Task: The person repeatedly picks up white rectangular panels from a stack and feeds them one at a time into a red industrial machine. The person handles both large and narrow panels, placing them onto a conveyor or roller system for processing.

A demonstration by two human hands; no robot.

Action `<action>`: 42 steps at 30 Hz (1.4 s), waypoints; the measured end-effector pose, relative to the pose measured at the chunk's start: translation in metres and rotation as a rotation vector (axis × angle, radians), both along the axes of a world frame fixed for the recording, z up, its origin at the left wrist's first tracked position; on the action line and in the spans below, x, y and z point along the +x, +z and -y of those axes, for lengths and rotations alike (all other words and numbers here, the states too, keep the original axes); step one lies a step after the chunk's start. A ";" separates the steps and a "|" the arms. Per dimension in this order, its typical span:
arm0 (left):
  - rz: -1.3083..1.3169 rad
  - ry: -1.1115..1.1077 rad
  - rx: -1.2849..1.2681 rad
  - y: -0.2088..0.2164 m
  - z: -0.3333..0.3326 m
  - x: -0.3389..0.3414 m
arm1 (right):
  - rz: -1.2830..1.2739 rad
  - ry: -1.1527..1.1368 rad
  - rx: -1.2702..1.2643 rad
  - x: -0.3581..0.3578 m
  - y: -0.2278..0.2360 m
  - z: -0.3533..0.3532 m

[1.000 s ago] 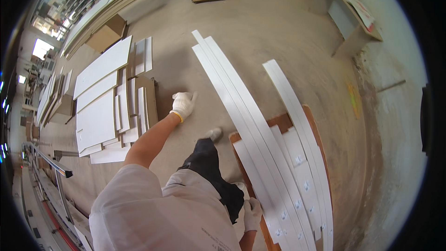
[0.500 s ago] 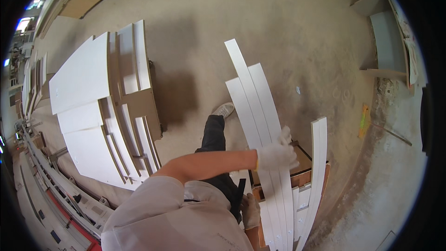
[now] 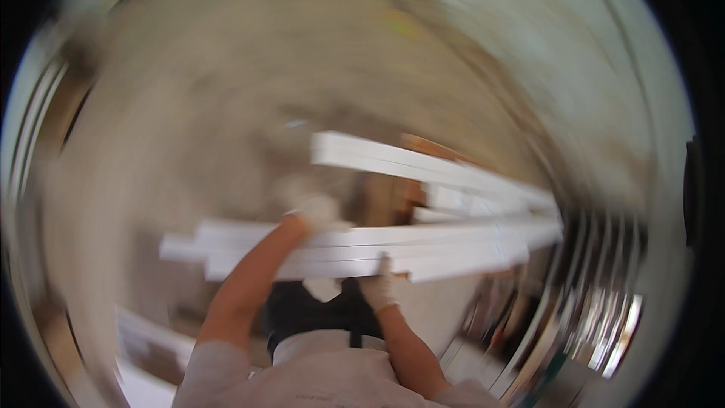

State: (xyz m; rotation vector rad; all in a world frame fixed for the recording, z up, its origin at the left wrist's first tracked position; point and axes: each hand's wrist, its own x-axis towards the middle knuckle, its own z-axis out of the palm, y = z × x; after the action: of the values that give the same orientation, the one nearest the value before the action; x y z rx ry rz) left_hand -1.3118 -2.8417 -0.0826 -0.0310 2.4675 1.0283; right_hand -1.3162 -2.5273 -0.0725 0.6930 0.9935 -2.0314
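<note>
Long, narrow white boards point(image 3: 260, 261) lie side by side across the view in front of my body, their ends staggered at the left. My left hand point(image 3: 321, 213), in a pale glove, reaches over them and touches their far edge; motion smears its fingers. At the near edge my right hand point(image 3: 377, 287), also gloved, grips the boards with its thumb up against them and the other fingers hidden below. Another white strip point(image 3: 377, 157) slants beyond them, closing in on them toward the right.
Between the strips shows a brown wooden edge point(image 3: 411, 198) with shorter white pieces point(image 3: 453, 200). White panels point(image 3: 143, 378) stand at the lower left. A pale wall point(image 3: 544, 53) rises at the far right. Blurred racks and stacked material point(image 3: 596, 310) fill the right side.
My view has swung to the right, so the boards that pointed away from me now run crosswise. My right hand has come up from beside my body to the boards' near edge.
</note>
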 end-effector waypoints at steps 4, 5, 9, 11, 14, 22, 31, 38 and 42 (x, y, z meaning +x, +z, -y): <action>0.307 -0.051 0.318 0.015 -0.010 -0.027 | 0.109 -0.413 0.079 0.003 -0.009 0.030; 0.378 -0.076 0.287 0.024 -0.016 -0.032 | 0.138 -0.417 0.021 0.002 -0.004 0.033; 0.599 -0.212 0.276 0.063 -0.021 -0.045 | -0.022 -0.632 0.288 0.015 0.018 0.058; 0.650 -0.294 0.097 0.090 -0.022 -0.044 | 0.055 -0.582 0.101 0.026 0.038 0.055; 0.622 -0.236 0.370 0.142 -0.034 -0.027 | 0.049 -0.397 -0.035 0.048 0.078 0.026; 0.451 -0.230 0.460 0.199 -0.078 0.021 | -0.044 -0.470 -0.474 0.040 0.117 -0.062; 0.486 -0.308 0.259 0.231 -0.111 0.046 | -0.072 -0.516 -0.366 0.052 0.137 -0.091; 0.363 -0.179 0.309 0.267 -0.096 0.048 | -0.262 -0.521 -0.267 0.063 0.157 -0.063; 0.385 -0.269 0.271 0.274 -0.095 0.029 | -0.266 -0.587 -0.358 0.058 0.183 -0.069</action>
State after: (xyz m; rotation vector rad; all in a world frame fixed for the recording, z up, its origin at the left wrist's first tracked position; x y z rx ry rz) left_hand -1.2831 -2.7470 0.1912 0.1693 1.9134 1.1088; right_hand -1.2577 -2.4578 0.1100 0.5693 0.5688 -2.7830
